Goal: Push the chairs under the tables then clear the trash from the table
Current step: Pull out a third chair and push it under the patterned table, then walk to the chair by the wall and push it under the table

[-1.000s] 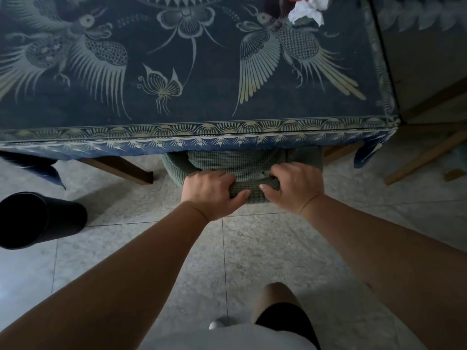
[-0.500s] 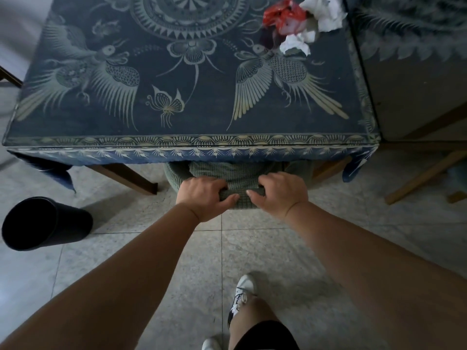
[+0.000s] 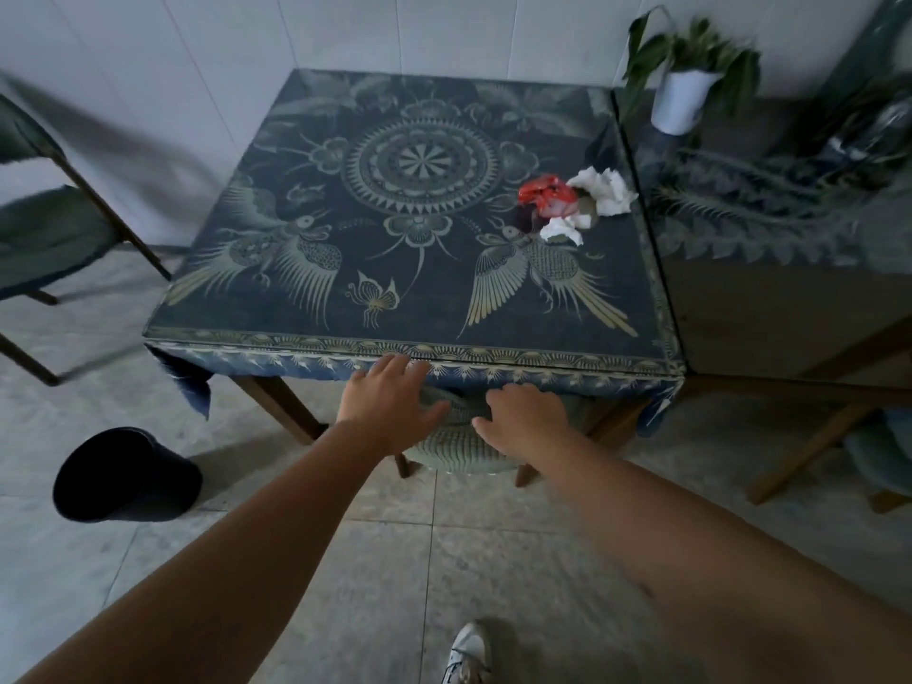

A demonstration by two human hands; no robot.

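The green chair [image 3: 456, 439] sat tucked under the near edge of the counter [image 3: 296, 308], only its back showing. The left hand [image 3: 390, 404] and right hand [image 3: 525, 419] lay on it, each grip released with fingers spread. The trash [image 3: 575, 199], red and white crumpled pieces, lay near the counter's far right side. A dark bin [image 3: 126, 476] lay tipped on the floor at left.

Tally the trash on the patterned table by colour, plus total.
White tissue wads: 2, the larger and the smaller
Red wrapper: 1
Dark scrap, too blurred to identify: 1
Total: 4, clustered at the table's far right.
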